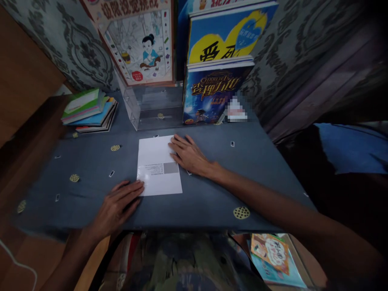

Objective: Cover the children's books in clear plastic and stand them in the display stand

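Observation:
A white sheet or thin card (157, 151) lies on the dark tablecloth in front of me, with small printed text and a grey block across its middle. My left hand (117, 206) reaches to its lower left edge, the outstretched fingertips touching the corner. On its upper right edge rests my right hand (189, 155), fingers extended and slightly spread over the paper. Neither hand grips anything. Whether the white piece is one sheet or a booklet, I cannot tell.
Behind the paper stands a clear acrylic book rack (133, 109) holding a picture book (142, 48) and several upright books, a dark blue one (209, 91) in front. A stack of books (91, 109) lies at the back left. More books (273, 258) sit below the table's front right edge.

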The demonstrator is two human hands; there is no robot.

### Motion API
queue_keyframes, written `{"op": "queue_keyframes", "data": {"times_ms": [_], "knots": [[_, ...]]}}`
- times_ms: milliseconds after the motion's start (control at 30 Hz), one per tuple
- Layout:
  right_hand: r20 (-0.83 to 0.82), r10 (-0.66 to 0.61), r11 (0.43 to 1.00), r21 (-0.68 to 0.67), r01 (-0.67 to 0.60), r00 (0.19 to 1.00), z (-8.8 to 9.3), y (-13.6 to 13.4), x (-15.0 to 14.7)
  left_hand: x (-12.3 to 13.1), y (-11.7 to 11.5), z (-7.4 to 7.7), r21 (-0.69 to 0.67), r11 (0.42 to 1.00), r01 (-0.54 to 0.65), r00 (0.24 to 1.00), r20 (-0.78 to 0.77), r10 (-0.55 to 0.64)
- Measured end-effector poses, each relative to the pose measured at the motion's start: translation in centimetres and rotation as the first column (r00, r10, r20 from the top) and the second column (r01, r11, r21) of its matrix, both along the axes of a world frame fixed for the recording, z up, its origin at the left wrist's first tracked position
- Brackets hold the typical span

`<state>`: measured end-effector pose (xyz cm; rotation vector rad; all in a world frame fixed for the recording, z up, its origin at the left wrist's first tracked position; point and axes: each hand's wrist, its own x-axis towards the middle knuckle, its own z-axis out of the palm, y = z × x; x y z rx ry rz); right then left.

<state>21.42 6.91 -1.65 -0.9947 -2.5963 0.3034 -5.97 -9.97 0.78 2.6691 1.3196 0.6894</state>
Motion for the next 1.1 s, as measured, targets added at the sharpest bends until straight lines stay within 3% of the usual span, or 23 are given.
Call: {"op": "queue_keyframes", "data": {"times_ms": [167, 300, 400, 500, 633, 833, 967, 1100], "knots": [[0.017, 0.203, 0.979, -0.030, -0.202, 0.979, 0.6, -5.4, 0.8, -0.1, -0.1, -0.3, -0.004, 1.000, -0.013, 1.000, 0.028, 0.013], [0.022, 0.437, 0.899, -0.025, -0.436, 0.899, 1.0, -10.2, -0.7, -0.1, 0.0, -0.5, -0.001, 1.000, -0.021, 0.999, 0.034, 0.021], [0.016, 0.514, 0.858, 0.004, -0.514, 0.858, 1.2, -12.1, -2.3, -0.2, 0.0, -0.6, 0.012, 1.000, -0.018, 1.000, 0.020, 0.018], [-0.001, 0.510, 0.860, -0.009, -0.510, 0.860, 1.4, -12.6, -2.6, -0.2, -0.2, -0.7, 0.016, 1.000, -0.016, 1.000, 0.007, 0.016], [-0.004, 0.479, 0.877, -0.053, -0.478, 0.878, 1.4, -12.4, -0.3, -0.1, -0.3, -1.0, 0.027, 0.999, -0.030, 0.999, 0.012, 0.030], [-0.045, 0.277, 0.957, -0.080, -0.280, 0.960, 0.3, -12.3, 3.5, 0.6, -0.2, -0.9, 0.050, 0.997, -0.053, 0.999, -0.004, 0.054], [-0.077, 0.231, 0.969, -0.067, -0.236, 0.970, 0.3, -13.0, 4.7, 0.9, -0.7, -0.4, 0.056, 0.998, -0.003, 0.997, -0.074, 0.007], [-0.079, 0.263, 0.961, -0.065, -0.269, 0.961, 0.6, -14.9, 6.3, 1.3, -2.3, -0.1, 0.049, 0.997, 0.066, 0.985, -0.163, -0.057]]}}
